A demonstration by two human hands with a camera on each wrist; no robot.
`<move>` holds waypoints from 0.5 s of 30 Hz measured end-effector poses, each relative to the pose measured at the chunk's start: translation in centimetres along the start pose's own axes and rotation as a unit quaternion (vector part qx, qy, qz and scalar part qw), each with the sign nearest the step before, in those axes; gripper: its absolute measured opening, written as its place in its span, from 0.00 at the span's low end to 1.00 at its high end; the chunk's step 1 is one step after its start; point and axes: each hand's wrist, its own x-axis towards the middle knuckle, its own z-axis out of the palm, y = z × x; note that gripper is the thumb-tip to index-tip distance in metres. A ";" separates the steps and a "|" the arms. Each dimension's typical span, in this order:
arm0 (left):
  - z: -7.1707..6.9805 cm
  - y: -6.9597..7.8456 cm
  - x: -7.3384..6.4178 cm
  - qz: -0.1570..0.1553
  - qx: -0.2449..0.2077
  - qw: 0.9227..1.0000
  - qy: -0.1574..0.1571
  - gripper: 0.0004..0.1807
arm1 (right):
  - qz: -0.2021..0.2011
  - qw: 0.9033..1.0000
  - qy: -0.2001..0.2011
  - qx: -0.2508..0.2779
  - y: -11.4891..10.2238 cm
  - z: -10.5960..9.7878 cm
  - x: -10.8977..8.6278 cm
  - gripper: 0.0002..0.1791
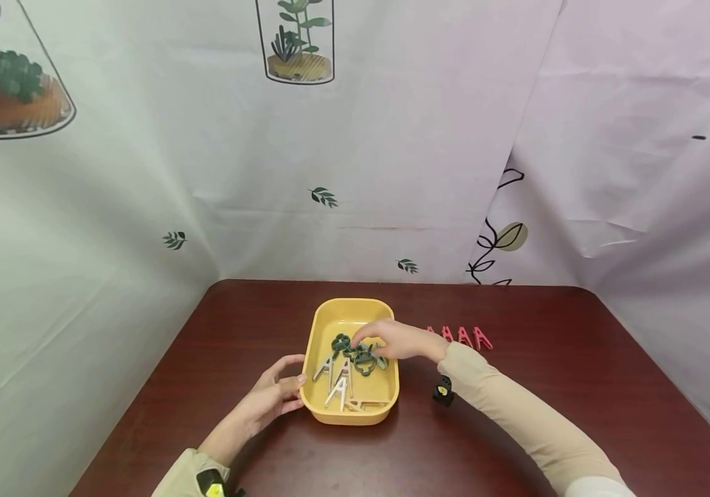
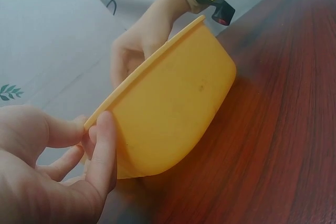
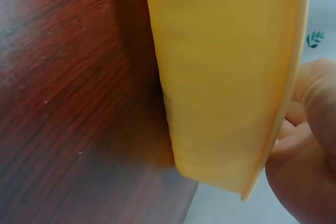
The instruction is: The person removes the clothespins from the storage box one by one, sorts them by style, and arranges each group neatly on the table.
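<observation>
A yellow basin [image 1: 314,345] stands on the table with several clothespins inside. Dark green clips [image 1: 363,362] with rounded, flower-like heads lie around its middle. Nearer its front end are white clothespins [image 1: 339,393] and a beige clothespin [image 1: 367,402]. My left hand [image 1: 270,393] grips the basin's left rim, thumb at the edge and fingers against the outer wall [image 2: 173,93]. From the right my right hand [image 1: 395,339] reaches over the rim, fingers bent down among the green clips. In the right wrist view the basin wall [image 3: 226,77] hides its fingertips; I cannot tell whether they pinch a clip.
A row of several red clothespins [image 1: 480,338] lies on the dark red-brown table [image 1: 516,400] right of the basin, partly behind my right forearm. White cloth [image 1: 355,159] with printed plants hangs behind the table and along both sides.
</observation>
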 end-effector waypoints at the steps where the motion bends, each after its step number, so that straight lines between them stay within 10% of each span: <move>1: 0.0 0.0 0.0 0.000 0.000 1.000 -0.001 0.30 | 0.002 1.000 -0.006 -0.007 -0.1 0.0 0.2 0.22; 15: 0.0 -0.2 0.1 -0.003 0.000 1.000 0.005 0.29 | 0.064 0.995 -0.048 -0.060 -0.6 0.6 1.6 0.25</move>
